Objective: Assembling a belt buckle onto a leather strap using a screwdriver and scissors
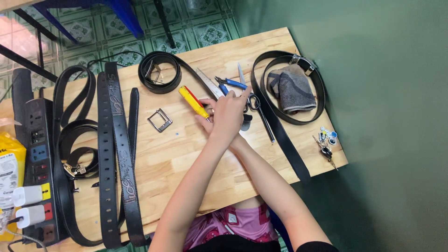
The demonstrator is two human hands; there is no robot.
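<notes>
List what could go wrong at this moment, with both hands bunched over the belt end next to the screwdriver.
1. The left hand covers the right hand, so the screwdriver tip works partly out of sight and might slip onto fingers.
2. The scissors and blue-handled pliers lie right beside the hands; a sudden move could catch them.
3. A tiny screw lies loose on the table and could roll away; the keys sit near the edge.

I see my left hand (228,116) lying over the right mid-bench, a yellow screwdriver (194,103) at its fingertips. A metal buckle (160,120) lies just left; black belts (114,154) fill the bench's (186,158) left end
</notes>
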